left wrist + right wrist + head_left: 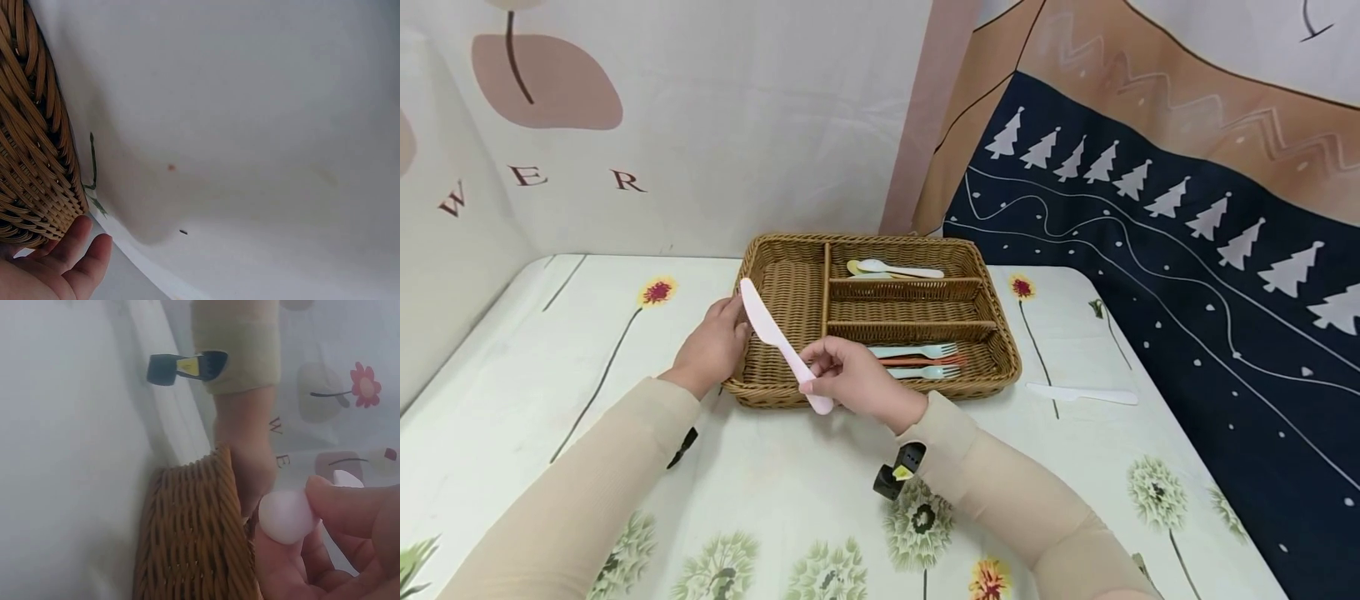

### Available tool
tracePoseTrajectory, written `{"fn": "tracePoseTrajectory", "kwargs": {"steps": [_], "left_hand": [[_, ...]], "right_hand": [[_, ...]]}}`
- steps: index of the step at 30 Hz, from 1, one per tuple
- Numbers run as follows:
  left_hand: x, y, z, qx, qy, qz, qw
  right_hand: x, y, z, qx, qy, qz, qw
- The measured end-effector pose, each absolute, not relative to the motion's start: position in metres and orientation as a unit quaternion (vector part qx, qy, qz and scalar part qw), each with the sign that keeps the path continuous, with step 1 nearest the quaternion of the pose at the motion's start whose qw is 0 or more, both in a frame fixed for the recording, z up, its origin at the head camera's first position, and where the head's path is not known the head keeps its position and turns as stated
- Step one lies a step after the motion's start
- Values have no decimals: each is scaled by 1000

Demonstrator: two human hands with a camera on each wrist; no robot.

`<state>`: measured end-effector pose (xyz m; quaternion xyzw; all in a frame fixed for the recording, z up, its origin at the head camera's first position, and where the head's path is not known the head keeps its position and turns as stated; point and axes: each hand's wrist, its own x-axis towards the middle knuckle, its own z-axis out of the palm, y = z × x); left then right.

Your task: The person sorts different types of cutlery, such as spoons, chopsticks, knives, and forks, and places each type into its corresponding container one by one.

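A light pink plastic knife (772, 332) is pinched near its handle end by my right hand (857, 379), its blade slanting up and left over the wicker cutlery basket (782, 396). In the right wrist view the rounded handle end (289, 515) shows between thumb and fingers. At the basket's left side, my left hand (709, 343) holds the rim, with fingertips against the woven wall (37, 144) in the left wrist view. Mint forks (925, 372) and orange cutlery (913, 362) lie in the front compartment. White, yellow and mint spoons (898, 269) lie in the back one.
A white knife (1082, 393) lies on the flowered tablecloth (760, 483) to the right of the basket. Behind the table hangs a pale printed cloth (737, 125), with a dark tree-patterned cloth (1120, 242) along the right.
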<state>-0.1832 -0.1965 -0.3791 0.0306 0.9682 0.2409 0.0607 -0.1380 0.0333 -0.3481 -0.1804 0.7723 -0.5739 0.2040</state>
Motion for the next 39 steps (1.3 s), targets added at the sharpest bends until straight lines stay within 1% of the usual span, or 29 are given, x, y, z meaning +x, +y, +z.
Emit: {"fn": "tracePoseTrajectory", "kwargs": {"steps": [10,31,39], "left_hand": [[-181,-196,-379,29,968,246,45],[-183,-196,-378,31,968,244,48],[-183,-195,-377,30,968,245,53]], "right_hand": [[-153,14,-337,-116,740,-624,222],[-185,-21,-338,2,683,-700,211],[-194,-32,-344,29,667,-716,205]]}}
